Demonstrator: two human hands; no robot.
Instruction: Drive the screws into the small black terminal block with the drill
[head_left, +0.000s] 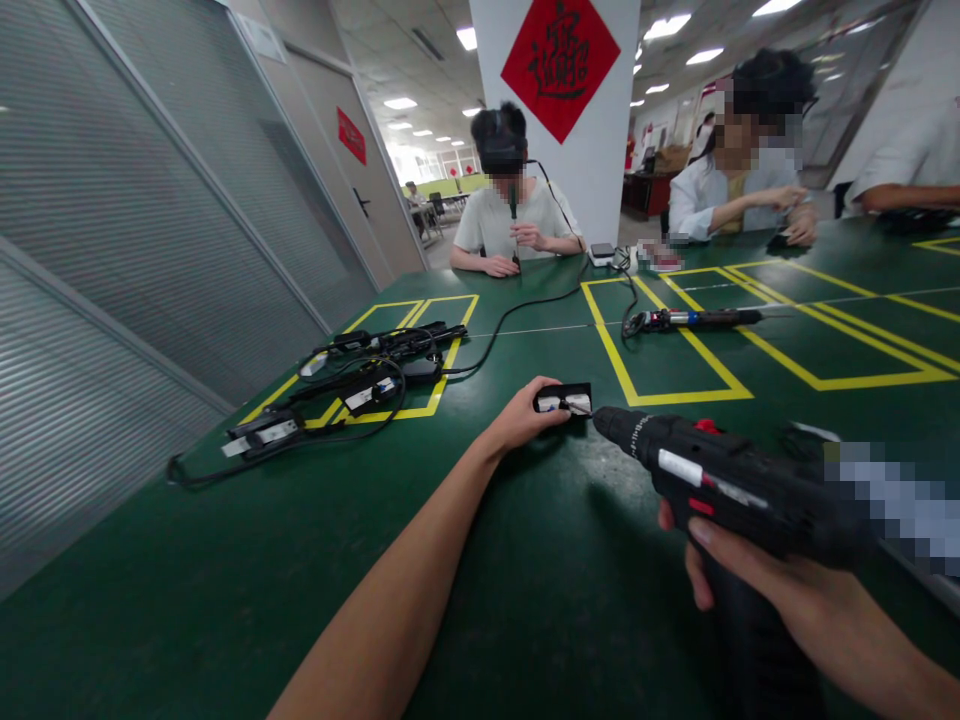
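My left hand [529, 412] grips a small black case [583, 391] with a white label inside, holding it on the green table. In my right hand [750, 565] is a black cordless drill [697, 475] with red details, my fingers wrapped round its handle. The drill points left, and its bit reaches the right side of the case. Whether the tip touches a screw is too small to tell.
Black power adapters with cables [360, 375] lie on the left yellow markings. A pen-shaped electric tool [697, 319] lies on the right markings. Across the table [480, 530] one person [517, 215] holds a screwdriver; another person [739, 200] sits at the right.
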